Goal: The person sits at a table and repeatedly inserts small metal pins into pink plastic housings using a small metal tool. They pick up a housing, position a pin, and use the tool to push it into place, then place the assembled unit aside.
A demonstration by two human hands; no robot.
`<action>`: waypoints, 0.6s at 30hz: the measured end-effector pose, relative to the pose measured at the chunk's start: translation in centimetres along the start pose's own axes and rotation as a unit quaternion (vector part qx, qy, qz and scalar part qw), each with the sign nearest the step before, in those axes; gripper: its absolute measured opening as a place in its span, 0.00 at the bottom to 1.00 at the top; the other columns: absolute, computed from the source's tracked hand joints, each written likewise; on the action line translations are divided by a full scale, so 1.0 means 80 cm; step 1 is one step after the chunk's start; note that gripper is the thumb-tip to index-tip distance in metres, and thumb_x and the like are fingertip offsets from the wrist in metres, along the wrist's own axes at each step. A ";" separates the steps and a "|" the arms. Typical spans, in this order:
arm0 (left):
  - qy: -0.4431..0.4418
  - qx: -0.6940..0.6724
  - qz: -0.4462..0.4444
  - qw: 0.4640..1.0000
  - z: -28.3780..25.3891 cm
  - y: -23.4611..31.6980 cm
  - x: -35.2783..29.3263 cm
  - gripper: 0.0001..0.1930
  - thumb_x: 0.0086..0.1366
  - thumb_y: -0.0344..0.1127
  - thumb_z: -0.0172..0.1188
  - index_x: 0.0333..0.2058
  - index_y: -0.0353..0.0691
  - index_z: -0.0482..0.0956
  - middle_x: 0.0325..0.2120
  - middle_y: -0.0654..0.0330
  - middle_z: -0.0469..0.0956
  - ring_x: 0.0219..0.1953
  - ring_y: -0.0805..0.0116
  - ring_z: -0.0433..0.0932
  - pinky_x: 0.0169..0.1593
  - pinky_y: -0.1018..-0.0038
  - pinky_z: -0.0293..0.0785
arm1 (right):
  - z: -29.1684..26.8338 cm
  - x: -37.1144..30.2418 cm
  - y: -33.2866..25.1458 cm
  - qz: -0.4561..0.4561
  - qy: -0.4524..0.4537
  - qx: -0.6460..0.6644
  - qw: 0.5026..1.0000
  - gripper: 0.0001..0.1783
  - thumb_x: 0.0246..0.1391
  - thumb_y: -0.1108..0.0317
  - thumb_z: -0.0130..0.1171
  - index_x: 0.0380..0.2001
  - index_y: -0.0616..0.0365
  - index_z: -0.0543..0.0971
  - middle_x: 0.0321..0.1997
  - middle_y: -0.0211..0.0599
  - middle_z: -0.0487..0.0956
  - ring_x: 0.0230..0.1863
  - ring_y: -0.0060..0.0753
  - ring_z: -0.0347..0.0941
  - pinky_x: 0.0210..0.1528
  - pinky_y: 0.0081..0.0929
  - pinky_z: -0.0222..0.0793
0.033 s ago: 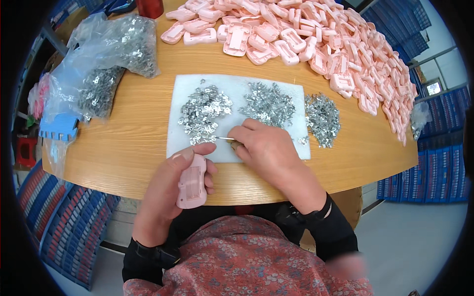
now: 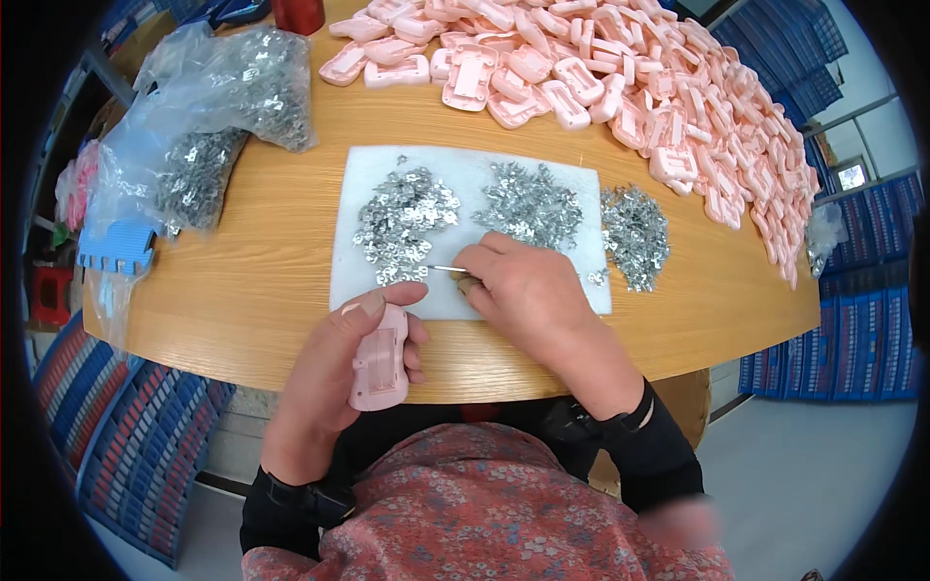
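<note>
My left hand [image 2: 334,353] is closed round a pink plastic housing [image 2: 383,373], a half shell with a rectangular recess facing up, just off the table's near edge. In a pinch, my right hand [image 2: 528,295] holds a thin silver tool [image 2: 448,268]; the grip hides most of it. The tool's tip points left, by the lower edge of a pile of small shiny metal clips [image 2: 402,218]. A second metal pile [image 2: 528,208] lies beyond my right hand. Both piles rest on a white foam sheet [image 2: 349,290].
A third metal pile [image 2: 635,237] sits right of the sheet on the wooden table [image 2: 262,290]. Pink housings [image 2: 620,87] are heaped along the far and right side. Plastic bags of metal parts [image 2: 262,92] stand at left, near a blue foam piece [image 2: 116,250] and a red container [image 2: 298,15].
The whole view has shifted very slightly. Both hands keep their grips, and nothing has visibly been taken up or let go.
</note>
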State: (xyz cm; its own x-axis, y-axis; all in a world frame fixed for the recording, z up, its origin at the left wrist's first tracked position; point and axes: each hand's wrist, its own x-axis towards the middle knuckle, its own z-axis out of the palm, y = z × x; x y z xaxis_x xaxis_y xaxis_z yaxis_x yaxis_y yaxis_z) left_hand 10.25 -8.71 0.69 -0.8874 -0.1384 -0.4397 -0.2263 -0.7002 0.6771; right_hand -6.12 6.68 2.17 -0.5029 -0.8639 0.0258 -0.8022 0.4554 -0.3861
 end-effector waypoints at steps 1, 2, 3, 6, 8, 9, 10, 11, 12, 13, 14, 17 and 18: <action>0.002 -0.002 0.002 1.000 -0.002 0.000 -0.001 0.29 0.71 0.51 0.49 0.60 0.32 0.68 0.34 0.57 0.79 0.31 0.70 0.80 0.35 0.71 0.81 | -0.002 0.002 0.001 -0.002 -0.013 -0.005 1.000 0.10 0.52 0.67 0.62 0.39 0.54 0.80 0.36 0.39 0.78 0.35 0.47 0.77 0.34 0.39 0.73; 0.004 -0.004 0.003 1.000 -0.003 0.000 -0.002 0.30 0.71 0.51 0.48 0.60 0.32 0.68 0.35 0.56 0.79 0.31 0.69 0.80 0.35 0.69 0.81 | -0.002 0.005 0.001 -0.006 0.000 0.019 1.000 0.09 0.52 0.67 0.62 0.38 0.54 0.80 0.35 0.39 0.78 0.34 0.47 0.77 0.34 0.40 0.73; 0.008 -0.007 0.004 1.000 -0.005 -0.001 -0.003 0.30 0.72 0.52 0.47 0.60 0.32 0.68 0.35 0.55 0.79 0.31 0.67 0.81 0.36 0.67 0.82 | 0.000 0.008 0.000 -0.012 0.012 0.045 0.999 0.08 0.52 0.68 0.61 0.37 0.55 0.80 0.34 0.39 0.78 0.33 0.46 0.77 0.33 0.40 0.73; -0.036 -0.121 -0.012 0.992 -0.009 -0.005 0.001 0.27 0.71 0.49 0.46 0.60 0.35 0.68 0.36 0.55 0.80 0.32 0.67 0.81 0.37 0.68 0.81 | -0.002 0.004 -0.007 -0.001 0.042 0.147 0.988 0.07 0.51 0.70 0.62 0.36 0.56 0.80 0.32 0.38 0.77 0.30 0.44 0.77 0.30 0.38 0.72; -0.055 -0.153 -0.033 0.986 -0.015 -0.006 0.005 0.25 0.72 0.49 0.44 0.58 0.36 0.69 0.36 0.55 0.80 0.33 0.66 0.81 0.38 0.66 0.82 | -0.009 -0.001 -0.019 0.017 0.051 0.207 0.977 0.09 0.49 0.73 0.63 0.36 0.58 0.79 0.31 0.38 0.77 0.27 0.41 0.75 0.28 0.32 0.69; -0.069 -0.169 -0.045 0.982 -0.014 -0.007 0.009 0.24 0.72 0.48 0.43 0.57 0.37 0.70 0.36 0.55 0.80 0.33 0.65 0.81 0.38 0.65 0.82 | -0.009 -0.005 -0.021 0.007 0.058 0.216 0.975 0.09 0.48 0.74 0.64 0.36 0.58 0.79 0.31 0.38 0.77 0.27 0.41 0.75 0.28 0.32 0.69; -0.071 -0.179 -0.061 0.979 -0.011 -0.007 0.010 0.21 0.72 0.47 0.43 0.52 0.39 0.71 0.34 0.55 0.80 0.33 0.64 0.81 0.39 0.63 0.83 | -0.009 -0.008 -0.023 -0.003 0.065 0.224 0.972 0.10 0.48 0.74 0.64 0.36 0.59 0.79 0.31 0.38 0.77 0.27 0.40 0.75 0.28 0.31 0.70; -0.072 -0.169 -0.063 0.981 -0.010 -0.008 0.011 0.20 0.72 0.48 0.44 0.52 0.39 0.72 0.34 0.55 0.80 0.33 0.64 0.82 0.39 0.63 0.83 | -0.009 -0.010 -0.023 -0.013 0.072 0.232 0.970 0.10 0.47 0.75 0.64 0.35 0.59 0.79 0.31 0.37 0.77 0.27 0.39 0.75 0.28 0.31 0.70; -0.073 -0.157 -0.065 0.983 -0.008 -0.010 0.012 0.20 0.72 0.48 0.45 0.51 0.40 0.72 0.34 0.56 0.80 0.33 0.64 0.82 0.40 0.63 0.83 | -0.009 -0.011 -0.023 -0.030 0.084 0.226 0.970 0.10 0.46 0.75 0.65 0.35 0.59 0.79 0.31 0.37 0.77 0.28 0.39 0.75 0.29 0.31 0.70; -0.075 -0.145 -0.068 0.984 -0.006 -0.011 0.014 0.20 0.72 0.49 0.45 0.50 0.40 0.72 0.33 0.56 0.80 0.32 0.65 0.82 0.40 0.63 0.84 | -0.008 -0.013 -0.022 -0.047 0.097 0.220 0.969 0.11 0.45 0.76 0.65 0.35 0.59 0.79 0.31 0.37 0.77 0.28 0.39 0.76 0.29 0.31 0.71; -0.076 -0.131 -0.079 0.985 -0.004 -0.012 0.016 0.19 0.72 0.49 0.47 0.49 0.41 0.73 0.33 0.57 0.80 0.32 0.65 0.82 0.39 0.63 0.84 | -0.008 -0.014 -0.021 -0.063 0.109 0.215 0.969 0.11 0.44 0.76 0.65 0.35 0.59 0.79 0.31 0.37 0.77 0.29 0.39 0.76 0.30 0.31 0.71; -0.074 -0.076 -0.098 0.990 0.007 -0.011 0.020 0.16 0.71 0.48 0.52 0.46 0.42 0.74 0.32 0.59 0.79 0.31 0.67 0.82 0.37 0.66 0.84 | -0.010 -0.018 -0.019 -0.093 0.124 0.205 0.967 0.12 0.42 0.77 0.65 0.34 0.58 0.80 0.31 0.36 0.77 0.30 0.40 0.77 0.31 0.32 0.73; -0.072 -0.051 -0.094 0.992 0.012 -0.010 0.019 0.15 0.71 0.47 0.53 0.44 0.42 0.74 0.32 0.59 0.79 0.31 0.67 0.82 0.36 0.66 0.84 | -0.010 -0.020 -0.018 -0.094 0.127 0.201 0.967 0.12 0.42 0.77 0.65 0.34 0.58 0.80 0.31 0.36 0.77 0.30 0.40 0.77 0.31 0.32 0.73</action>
State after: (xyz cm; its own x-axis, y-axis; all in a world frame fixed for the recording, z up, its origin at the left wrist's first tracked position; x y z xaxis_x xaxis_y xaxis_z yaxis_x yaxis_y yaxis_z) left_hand 8.69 -7.71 0.05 -0.8832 0.0985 -0.4586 -0.3584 -0.7723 0.5245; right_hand -4.40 7.55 3.45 -0.4642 -0.8194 0.3362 -0.7226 0.1308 -0.6788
